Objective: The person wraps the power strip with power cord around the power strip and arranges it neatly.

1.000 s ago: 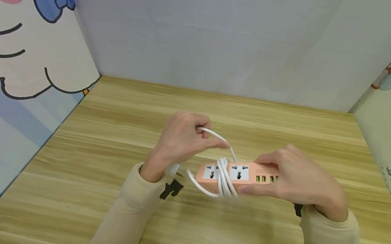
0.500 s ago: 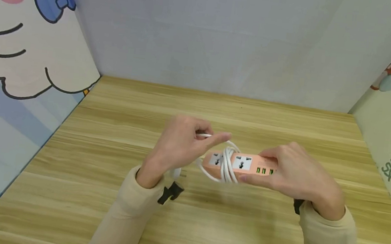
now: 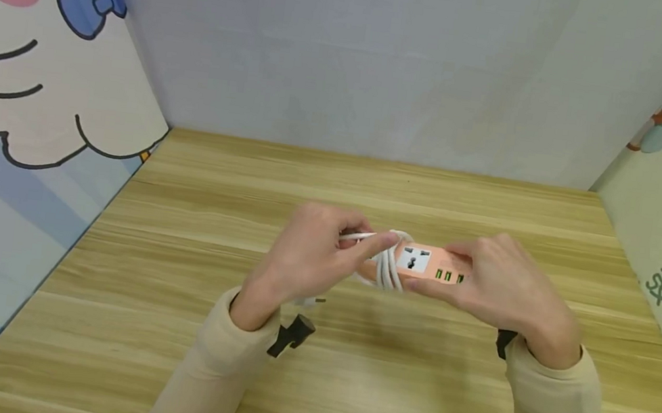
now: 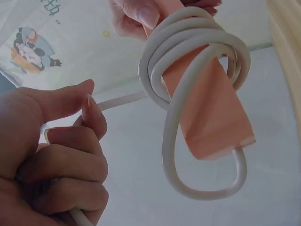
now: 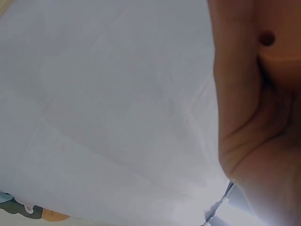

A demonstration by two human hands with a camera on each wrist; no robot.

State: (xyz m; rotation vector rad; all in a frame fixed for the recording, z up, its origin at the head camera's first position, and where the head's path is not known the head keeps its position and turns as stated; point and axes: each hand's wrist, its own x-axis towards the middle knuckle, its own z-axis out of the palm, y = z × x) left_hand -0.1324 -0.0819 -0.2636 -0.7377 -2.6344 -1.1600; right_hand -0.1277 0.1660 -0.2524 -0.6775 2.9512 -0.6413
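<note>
My right hand [image 3: 499, 287] grips the right end of an orange power strip [image 3: 432, 259], fingers behind and thumb along the front edge. The strip is held above the table, its sockets and green USB ports facing up. A white cord [image 4: 183, 89] leaves the strip's left end, loops back and winds several times around its body. My left hand [image 3: 319, 253] pinches the cord's free length between thumb and index finger, just left of the coils. In the left wrist view its other fingers curl over the cord. The plug [image 3: 310, 301] shows partly below the left hand.
The wood-grain table [image 3: 179, 250] lies below both hands. A pale wall [image 3: 383, 69] stands behind it, with cartoon-printed panels [image 3: 16, 61] on the left and right. Black camera mounts [image 3: 293, 335] stick out from the wrists.
The power strip has been raised farther from me, and its left end has come closer to the left hand. The left thumb now overlaps the wound cord. Both hands keep their hold.
</note>
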